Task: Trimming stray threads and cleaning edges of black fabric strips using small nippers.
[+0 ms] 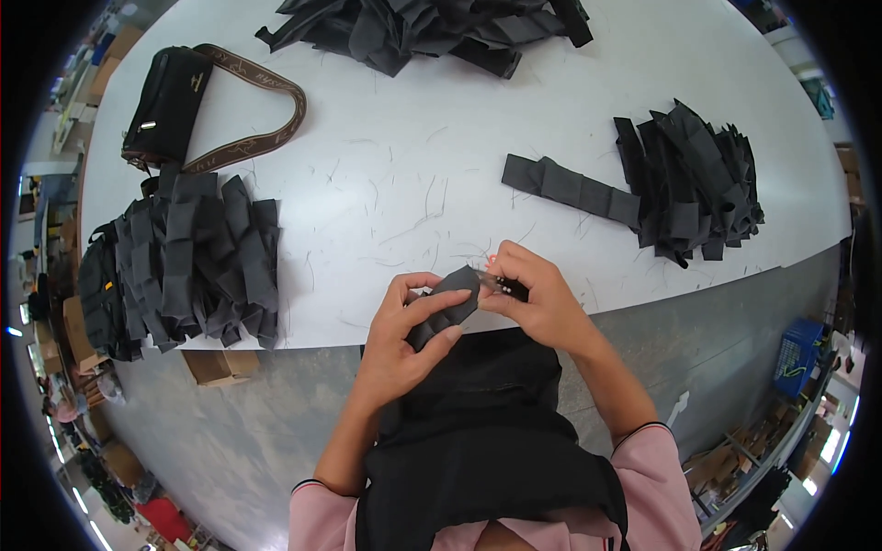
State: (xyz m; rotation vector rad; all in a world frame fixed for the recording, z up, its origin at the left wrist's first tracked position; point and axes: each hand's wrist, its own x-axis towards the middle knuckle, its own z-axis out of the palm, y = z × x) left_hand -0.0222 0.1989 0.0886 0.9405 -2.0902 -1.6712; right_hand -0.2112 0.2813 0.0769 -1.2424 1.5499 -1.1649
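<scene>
My left hand (411, 317) is closed around a folded dark grey fabric strip (457, 285), just over the table's near edge. Close by on the right, my right hand (540, 296) grips small thread snips (508, 287), dark with a bit of metal showing. Their tip meets the right end of the strip, and my fingers partly cover them. A small orange-red bit shows beside my right fingertips. One single grey strip (571, 189) lies flat beyond my right hand, its right end touching a heap of similar strips (694, 184).
On the white table (386, 119), loose thread ends lie scattered. Another strip pile (197, 253) sits at the left edge, beside a black backpack (103, 289) and below a black bag (165, 106) with a brown strap. A large dark fabric heap (432, 32) is at the far side.
</scene>
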